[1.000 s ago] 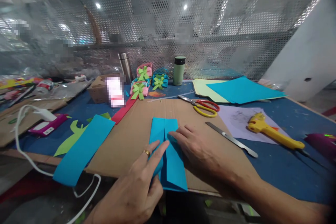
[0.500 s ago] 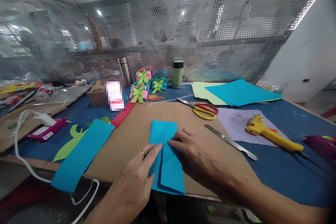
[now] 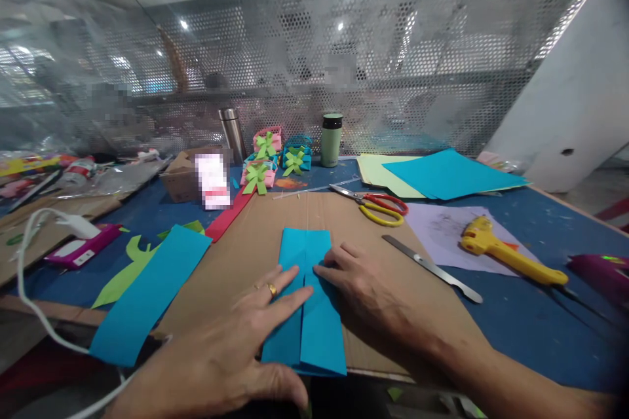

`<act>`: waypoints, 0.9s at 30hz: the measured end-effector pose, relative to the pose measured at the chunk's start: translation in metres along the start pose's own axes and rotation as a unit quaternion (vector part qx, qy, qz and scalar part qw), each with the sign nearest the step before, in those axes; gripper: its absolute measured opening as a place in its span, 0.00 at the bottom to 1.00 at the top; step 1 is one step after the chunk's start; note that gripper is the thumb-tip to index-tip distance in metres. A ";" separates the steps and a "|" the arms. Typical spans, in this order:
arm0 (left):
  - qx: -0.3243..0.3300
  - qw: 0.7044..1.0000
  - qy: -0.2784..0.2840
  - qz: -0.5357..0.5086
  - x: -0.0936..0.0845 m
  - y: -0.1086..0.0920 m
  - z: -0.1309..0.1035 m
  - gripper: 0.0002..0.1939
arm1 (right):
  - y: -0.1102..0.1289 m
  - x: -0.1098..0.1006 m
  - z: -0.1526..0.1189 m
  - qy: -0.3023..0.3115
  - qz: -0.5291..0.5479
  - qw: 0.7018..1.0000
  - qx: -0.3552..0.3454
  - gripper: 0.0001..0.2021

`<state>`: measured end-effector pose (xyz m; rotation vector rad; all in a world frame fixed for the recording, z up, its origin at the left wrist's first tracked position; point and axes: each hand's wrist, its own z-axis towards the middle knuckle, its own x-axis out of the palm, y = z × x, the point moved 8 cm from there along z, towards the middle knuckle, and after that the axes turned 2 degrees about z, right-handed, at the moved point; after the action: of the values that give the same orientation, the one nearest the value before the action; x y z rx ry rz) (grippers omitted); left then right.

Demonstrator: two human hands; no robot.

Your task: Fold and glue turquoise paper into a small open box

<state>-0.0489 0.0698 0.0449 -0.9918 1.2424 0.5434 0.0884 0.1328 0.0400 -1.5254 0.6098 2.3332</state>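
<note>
My left hand (image 3: 246, 334) spreads wide, fingers over the blue paper (image 3: 322, 330). My right hand (image 3: 356, 278) rests on it, fingers bent, pinching nothing I can make out.

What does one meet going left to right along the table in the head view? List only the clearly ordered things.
Magenta socket block → cardboard box → steel flask → folded blue paper → red-and-yellow-handled scissors → metal knife → yellow glue gun.
</note>
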 end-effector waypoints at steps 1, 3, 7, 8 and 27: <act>0.001 1.000 -0.006 0.010 -0.007 0.004 0.004 0.34 | 0.001 -0.001 0.000 -0.008 0.004 1.000 -0.001 0.07; -0.014 0.997 -0.072 0.039 -0.025 0.014 0.019 0.26 | 0.002 -0.003 0.000 -0.022 0.016 1.000 -0.003 0.08; -0.038 0.985 -0.139 0.094 -0.036 0.032 0.064 0.23 | 0.002 -0.005 0.000 -0.034 0.027 0.999 0.008 0.08; -0.044 0.986 -0.136 0.086 -0.035 0.037 0.075 0.22 | 0.002 -0.006 0.000 -0.034 0.028 0.999 0.011 0.08; -0.087 0.927 -0.120 -0.346 -0.022 0.103 0.128 0.13 | -0.014 -0.029 -0.005 -0.099 0.079 0.989 0.072 0.13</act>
<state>-0.0709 0.2338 0.0331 -1.3812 0.5672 0.2046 0.1099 0.1424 0.0622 -1.2056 0.8536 2.4563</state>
